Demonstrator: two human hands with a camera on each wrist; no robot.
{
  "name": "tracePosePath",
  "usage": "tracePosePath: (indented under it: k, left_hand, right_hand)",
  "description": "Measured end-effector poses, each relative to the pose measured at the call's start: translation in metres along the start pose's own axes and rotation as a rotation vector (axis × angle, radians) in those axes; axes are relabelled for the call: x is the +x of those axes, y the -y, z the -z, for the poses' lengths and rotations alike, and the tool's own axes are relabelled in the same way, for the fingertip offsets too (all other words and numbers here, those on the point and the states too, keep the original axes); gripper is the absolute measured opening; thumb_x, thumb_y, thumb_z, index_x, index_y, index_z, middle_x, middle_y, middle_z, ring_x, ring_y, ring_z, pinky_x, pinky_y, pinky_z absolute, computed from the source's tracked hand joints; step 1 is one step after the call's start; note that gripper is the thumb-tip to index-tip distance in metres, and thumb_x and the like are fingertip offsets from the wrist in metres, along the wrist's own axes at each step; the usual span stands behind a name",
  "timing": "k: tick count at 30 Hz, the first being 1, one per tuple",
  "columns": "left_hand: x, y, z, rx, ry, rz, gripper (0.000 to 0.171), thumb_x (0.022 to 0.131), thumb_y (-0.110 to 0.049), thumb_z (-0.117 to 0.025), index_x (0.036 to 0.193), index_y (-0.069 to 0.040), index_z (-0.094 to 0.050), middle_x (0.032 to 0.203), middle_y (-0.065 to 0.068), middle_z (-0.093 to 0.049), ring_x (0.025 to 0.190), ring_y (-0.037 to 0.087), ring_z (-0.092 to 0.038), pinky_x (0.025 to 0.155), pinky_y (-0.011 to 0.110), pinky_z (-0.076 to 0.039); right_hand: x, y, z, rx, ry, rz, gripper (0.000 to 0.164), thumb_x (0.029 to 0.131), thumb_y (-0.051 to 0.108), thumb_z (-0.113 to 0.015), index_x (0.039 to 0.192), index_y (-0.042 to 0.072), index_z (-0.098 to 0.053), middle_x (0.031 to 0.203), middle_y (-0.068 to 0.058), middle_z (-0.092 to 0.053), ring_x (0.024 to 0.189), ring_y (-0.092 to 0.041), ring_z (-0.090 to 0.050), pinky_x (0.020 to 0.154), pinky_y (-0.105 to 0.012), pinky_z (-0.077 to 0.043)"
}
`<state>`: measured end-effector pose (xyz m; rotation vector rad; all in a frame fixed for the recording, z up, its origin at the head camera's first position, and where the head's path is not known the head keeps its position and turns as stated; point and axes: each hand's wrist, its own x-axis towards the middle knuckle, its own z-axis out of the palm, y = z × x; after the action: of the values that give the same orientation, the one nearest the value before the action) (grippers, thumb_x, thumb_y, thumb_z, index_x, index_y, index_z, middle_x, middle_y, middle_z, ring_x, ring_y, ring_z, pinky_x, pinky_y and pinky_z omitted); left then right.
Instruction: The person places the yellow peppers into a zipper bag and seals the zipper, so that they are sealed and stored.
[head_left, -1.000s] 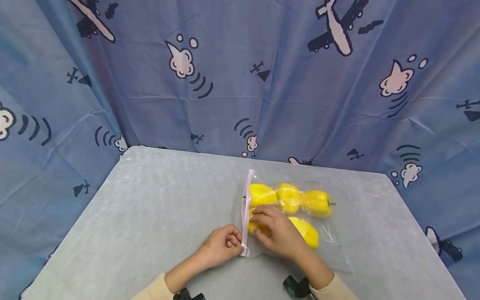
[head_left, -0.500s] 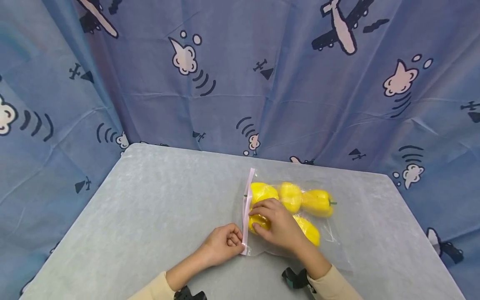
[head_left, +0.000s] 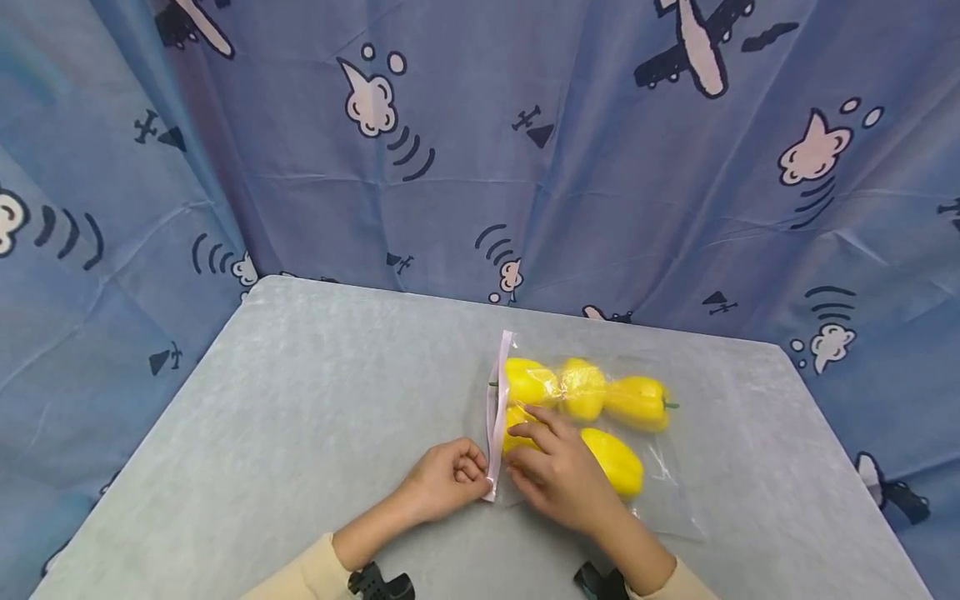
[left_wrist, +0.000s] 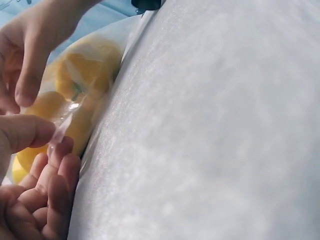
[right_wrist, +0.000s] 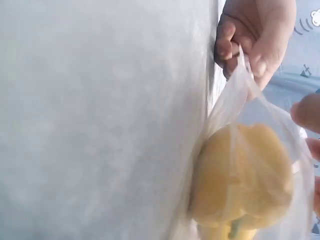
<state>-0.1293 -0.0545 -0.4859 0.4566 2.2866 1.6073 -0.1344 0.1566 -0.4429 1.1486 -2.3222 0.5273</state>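
Observation:
A clear zip bag (head_left: 663,508) lies on the table with several yellow bell peppers (head_left: 637,404) inside. Its pale pink zip strip (head_left: 497,417) runs along the bag's left edge. At the near corner of that strip, my left hand (head_left: 450,482) pinches the plastic between thumb and fingers, seen closely in the left wrist view. My right hand (head_left: 562,475) is over the bag beside the strip, fingers loosely bent and spread, partly covering one pepper. In the right wrist view, a pepper (right_wrist: 245,175) shows through the plastic, and the right fingers (right_wrist: 307,117) are at the bag's edge.
The table (head_left: 300,400) has a pale grey cover. Behind and beside it hangs a blue curtain (head_left: 450,167) printed with planes and clouds. Black wrist mounts (head_left: 382,583) sit below both hands.
My right hand has shifted slightly toward the near end of the strip, its fingers spreading differently over the pepper. The left hand keeps its pinch on the corner. The head view has tilted slightly.

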Motion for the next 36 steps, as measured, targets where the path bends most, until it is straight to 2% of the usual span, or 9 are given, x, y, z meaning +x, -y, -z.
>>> tracePosePath:
  k: [3,6,8,11,16,22,36]
  left_hand:
    - [0.000,-0.003,0.001,-0.043,0.008,0.028,0.020,0.079,-0.011,-0.072,0.093,-0.003,-0.061,0.075,0.004,-0.068,0.061,0.004,-0.056,0.055,0.017,-0.045]
    - [0.001,-0.005,0.001,-0.111,0.022,0.087,0.024,0.080,-0.012,-0.072,0.098,-0.001,-0.061,0.074,0.005,-0.069,0.059,0.006,-0.058,0.054,0.019,-0.047]
    - [0.001,-0.006,0.001,-0.148,0.026,0.122,0.024,0.080,-0.012,-0.071,0.099,0.002,-0.062,0.070,0.004,-0.068,0.058,0.007,-0.058,0.054,0.020,-0.048]
    - [0.001,-0.008,0.001,-0.171,0.029,0.159,0.020,0.082,-0.012,-0.071,0.093,0.004,-0.066,0.063,0.005,-0.066,0.054,0.007,-0.058,0.053,0.020,-0.048]
    - [0.001,-0.011,0.000,-0.156,0.040,0.191,0.015,0.083,-0.013,-0.070,0.082,0.002,-0.071,0.060,0.006,-0.067,0.050,0.006,-0.057,0.048,0.019,-0.046]
    - [0.002,-0.011,-0.001,-0.171,0.057,0.171,0.017,0.084,-0.013,-0.069,0.084,0.004,-0.071,0.064,0.009,-0.069,0.050,0.005,-0.057,0.049,0.020,-0.048]
    - [0.004,-0.008,0.000,-0.280,0.081,0.191,0.019,0.085,-0.011,-0.067,0.086,0.008,-0.069,0.063,0.000,-0.065,0.054,0.006,-0.059,0.053,0.020,-0.052]
  right_hand:
    - [-0.004,0.006,0.006,-0.028,-0.008,0.003,0.008,0.074,0.014,-0.075,0.081,0.015,-0.071,0.102,-0.004,-0.068,0.115,-0.030,-0.057,0.100,-0.042,-0.044]
    - [-0.006,0.011,0.008,-0.020,-0.010,0.034,0.008,0.075,0.014,-0.074,0.082,0.014,-0.070,0.094,-0.001,-0.067,0.098,-0.021,-0.060,0.091,-0.032,-0.047]
    - [-0.007,0.015,0.008,-0.019,0.008,0.055,0.014,0.072,0.015,-0.077,0.084,0.015,-0.069,0.088,0.003,-0.064,0.086,-0.016,-0.058,0.079,-0.029,-0.048]
    - [-0.009,0.018,0.006,-0.027,0.053,0.065,0.024,0.066,0.020,-0.083,0.085,0.016,-0.068,0.083,0.008,-0.060,0.078,-0.011,-0.052,0.071,-0.025,-0.045]
    - [-0.012,0.020,0.001,-0.025,0.087,0.010,0.028,0.065,0.026,-0.085,0.086,0.018,-0.069,0.084,0.009,-0.060,0.078,-0.010,-0.051,0.071,-0.025,-0.045]
    - [-0.017,0.017,-0.002,0.019,0.088,-0.046,0.029,0.064,0.027,-0.086,0.085,0.020,-0.068,0.084,0.011,-0.060,0.078,-0.008,-0.051,0.070,-0.024,-0.046]
    - [-0.018,0.012,-0.005,0.011,0.097,-0.056,0.030,0.062,0.026,-0.087,0.085,0.021,-0.069,0.084,0.011,-0.059,0.080,-0.008,-0.051,0.072,-0.025,-0.046]
